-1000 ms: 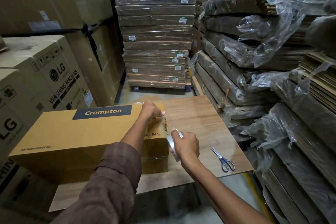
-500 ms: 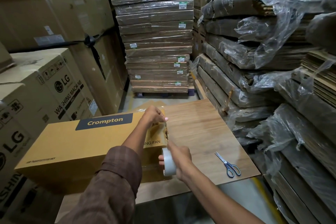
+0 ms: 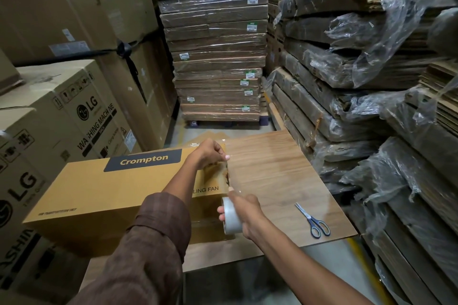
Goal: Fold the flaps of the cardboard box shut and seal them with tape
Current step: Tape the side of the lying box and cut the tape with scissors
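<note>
— Where is the cardboard box point(image 3: 104, 195)?
— At lower left of frame, on a wooden board point(image 3: 277, 171). The left hand point(image 3: 210, 153) pinches tape at its right end; the right hand point(image 3: 244, 213) grips the tape roll point(image 3: 231, 216) below.

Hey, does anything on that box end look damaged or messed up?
Yes. The Crompton box has torn, peeled patches on its right end, under the left hand, right where the tape roll is laying clear tape.
</note>
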{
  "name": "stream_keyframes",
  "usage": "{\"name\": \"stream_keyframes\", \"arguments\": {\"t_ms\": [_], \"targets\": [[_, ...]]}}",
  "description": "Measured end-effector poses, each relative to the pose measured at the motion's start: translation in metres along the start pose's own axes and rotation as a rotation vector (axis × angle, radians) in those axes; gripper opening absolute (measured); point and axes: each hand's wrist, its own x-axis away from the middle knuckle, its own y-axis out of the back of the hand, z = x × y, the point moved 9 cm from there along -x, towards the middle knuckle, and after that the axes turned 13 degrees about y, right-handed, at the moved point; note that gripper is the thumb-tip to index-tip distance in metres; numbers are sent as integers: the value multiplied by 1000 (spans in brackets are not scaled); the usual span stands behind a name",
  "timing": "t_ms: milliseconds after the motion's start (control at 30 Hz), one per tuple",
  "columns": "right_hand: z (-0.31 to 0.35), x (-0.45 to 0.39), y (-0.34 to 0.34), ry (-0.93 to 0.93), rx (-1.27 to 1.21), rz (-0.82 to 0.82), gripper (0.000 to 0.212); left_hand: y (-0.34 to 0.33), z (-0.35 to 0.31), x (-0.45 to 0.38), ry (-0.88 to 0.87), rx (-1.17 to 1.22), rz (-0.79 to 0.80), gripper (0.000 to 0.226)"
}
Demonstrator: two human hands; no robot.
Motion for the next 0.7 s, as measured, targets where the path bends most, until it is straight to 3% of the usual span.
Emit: {"name": "stream_keyframes", "arguments": {"t_ms": [467,700], "targets": [[5,-12,0,57,84,-86,31,-1,0,-7,29,-80,-255,17],[-2,-18,4,52,96,-110,35,3,17,-14,138,124,-293,22]]}}
